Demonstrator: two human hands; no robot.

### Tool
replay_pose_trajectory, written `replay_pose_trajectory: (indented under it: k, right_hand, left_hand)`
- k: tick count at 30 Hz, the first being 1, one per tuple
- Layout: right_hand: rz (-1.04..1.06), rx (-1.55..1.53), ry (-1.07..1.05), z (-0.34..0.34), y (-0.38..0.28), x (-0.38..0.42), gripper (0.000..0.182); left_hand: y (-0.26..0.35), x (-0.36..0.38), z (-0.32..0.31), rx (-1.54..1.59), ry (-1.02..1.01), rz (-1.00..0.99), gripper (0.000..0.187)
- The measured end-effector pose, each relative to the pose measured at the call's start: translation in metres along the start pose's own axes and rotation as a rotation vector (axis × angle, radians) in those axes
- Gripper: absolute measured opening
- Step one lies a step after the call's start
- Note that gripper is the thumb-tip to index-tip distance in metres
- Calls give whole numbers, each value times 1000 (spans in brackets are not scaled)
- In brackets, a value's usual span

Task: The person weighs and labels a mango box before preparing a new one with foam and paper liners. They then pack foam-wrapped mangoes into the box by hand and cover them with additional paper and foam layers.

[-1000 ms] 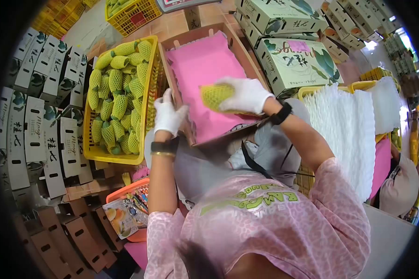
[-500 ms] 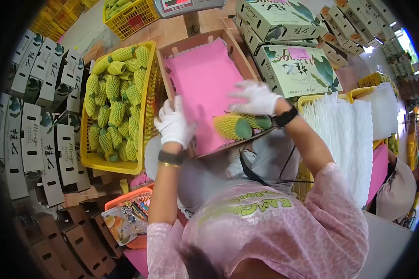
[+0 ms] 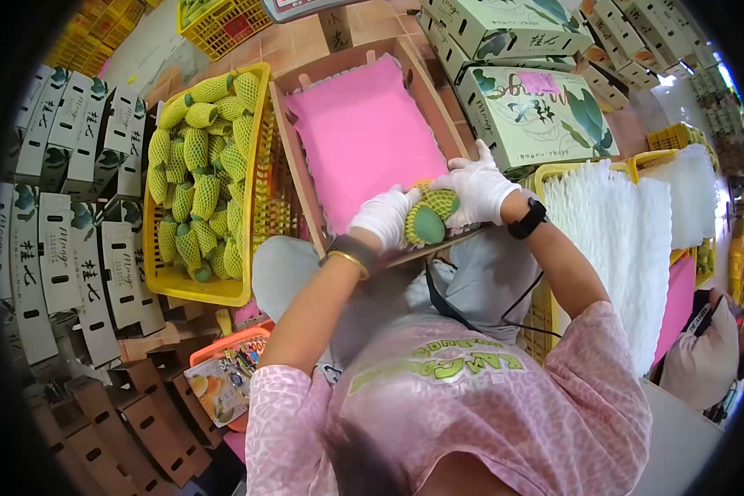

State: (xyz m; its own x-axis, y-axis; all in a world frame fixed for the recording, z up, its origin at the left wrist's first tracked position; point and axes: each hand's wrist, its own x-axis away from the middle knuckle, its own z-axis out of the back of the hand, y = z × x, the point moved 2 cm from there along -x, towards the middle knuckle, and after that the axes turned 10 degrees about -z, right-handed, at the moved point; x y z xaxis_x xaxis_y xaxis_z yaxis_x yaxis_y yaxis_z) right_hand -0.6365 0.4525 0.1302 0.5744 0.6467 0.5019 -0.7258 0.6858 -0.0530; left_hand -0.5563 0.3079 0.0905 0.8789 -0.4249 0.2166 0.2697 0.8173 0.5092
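A carton tray (image 3: 293,153) lies across my lap, lined with a pink sheet (image 3: 368,132). Green mangoes (image 3: 426,225) in yellow foam nets rest in its near right corner. White-gloved, my left hand (image 3: 384,217) presses its curled fingers against the left side of the front mango. My right hand (image 3: 478,188), gloved too, closes round the mangoes from the right, its thumb side pointing up over the tray's right wall. Where the hands meet the nets, some fingertips are hidden.
Left of the tray, a yellow crate (image 3: 260,107) holds several netted mangoes. Printed mango boxes (image 3: 541,116) are stacked at the right, near white foam nets (image 3: 608,248). More boxes (image 3: 58,240) line the left. A scale (image 3: 302,7) stands beyond the tray; a person (image 3: 703,355) sits far right.
My left hand has moved right from the tray's left wall to the mangoes. My right hand has closed in on them, and they now sit closer together and more upright.
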Motion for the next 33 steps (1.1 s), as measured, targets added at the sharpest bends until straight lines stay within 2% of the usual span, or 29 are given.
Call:
replay_pose_trajectory:
  k: [5, 10, 12, 13, 14, 15, 16, 17, 18, 19, 22, 24, 25, 26, 27, 28, 29, 30, 33]
  right_hand:
    - [3, 7, -43, 2, 2, -4, 64]
    - [17, 2, -54, 4, 1, -4, 64]
    - [23, -80, 1, 5, 2, -4, 63]
    - [59, -104, 45, 5, 2, -1, 60]
    - [31, -85, -7, 0, 4, -8, 57]
    - [42, -79, 83, 2, 1, -5, 52]
    - [22, -111, 57, 10, -6, -2, 53]
    - [16, -97, 14, 10, -6, -4, 56]
    - [42, -79, 96, -1, 0, -6, 59]
    - [45, -74, 75, -1, 2, -6, 63]
    - [-53, 4, 0, 2, -1, -5, 68]
    - [4, -16, 17, 6, -5, -4, 75]
    - [109, -183, 64, -5, 5, -8, 77]
    - [86, -43, 27, 8, -12, -3, 77]
    - [74, 55, 82, 9, -17, -1, 77]
    - [28, -82, -11, 4, -13, -9, 76]
    - [-18, 60, -37, 10, -24, -3, 74]
    - [-42, 201, -63, 16, -34, 0, 73]
    - [-69, 219, -16, 13, -28, -1, 68]
  left_hand:
    - [-2, -8, -11, -18, -23, -32, 55]
    - [1, -10, -9, -17, -37, -44, 54]
    - [5, -9, -5, 36, -97, 24, 55]
    - [-6, -12, -20, 105, 29, -53, 53]
    - [2, -8, -4, 111, -56, -5, 50]
    - [9, 0, 8, 179, -7, 31, 48]
    - [-4, -13, -19, 183, 24, 73, 44]
    - [-3, -10, -16, 146, -19, 41, 40]
    - [1, -12, -14, 198, -2, 89, 40]
    - [0, -17, -18, 236, 8, 136, 39]
    - [7, -17, -10, 160, -69, 197, 38]
    - [7, -8, -6, 120, 6, 137, 42]
    - [10, 7, 12, 248, 41, 56, 46]
    - [5, 6, 12, 244, -1, 68, 49]
    - [-3, 2, 6, 264, 10, -11, 51]
    - [1, 7, 21, 399, -44, -22, 54]
    - [-10, -2, -3, 118, -25, -45, 65]
    - [0, 8, 15, 58, -145, -40, 74]
    - [-2, 0, -1, 81, -64, -74, 73]
